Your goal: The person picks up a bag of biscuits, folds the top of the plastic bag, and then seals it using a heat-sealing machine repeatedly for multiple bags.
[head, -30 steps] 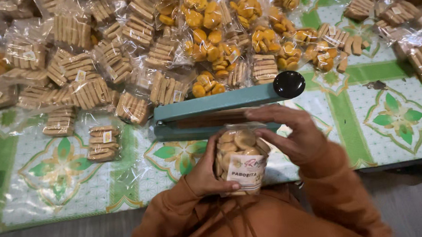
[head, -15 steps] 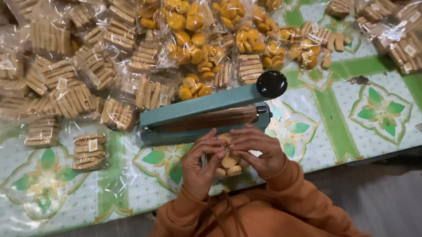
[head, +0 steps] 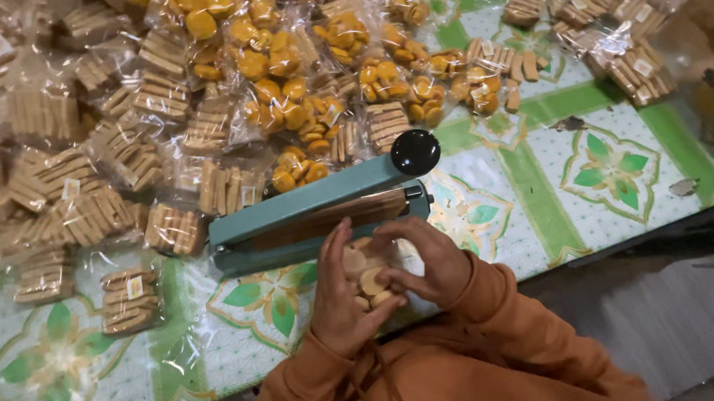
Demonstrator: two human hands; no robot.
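Observation:
Both hands clasp one clear bag of round pale cookies [head: 367,276] just in front of a teal bag sealer [head: 308,218]. My left hand [head: 344,302] cups the bag from the left and below. My right hand [head: 428,256] grips it from the right, fingers curled over its top. The sealer lies flat on the patterned mat, its arm down, with a black round knob [head: 415,151] at its right end. Orange sleeves cover both wrists.
Many sealed bags of tan wafer sticks [head: 85,209] and yellow round cookies [head: 279,73] are heaped behind the sealer. One small bag [head: 130,300] lies alone at the left. More bags [head: 629,60] sit at the far right. The green-and-white mat [head: 611,168] ends at a grey floor.
The bag stood upright between my hands with its label toward me a second ago. Now it is turned so the cookies face up, and both hands close around it nearer the sealer.

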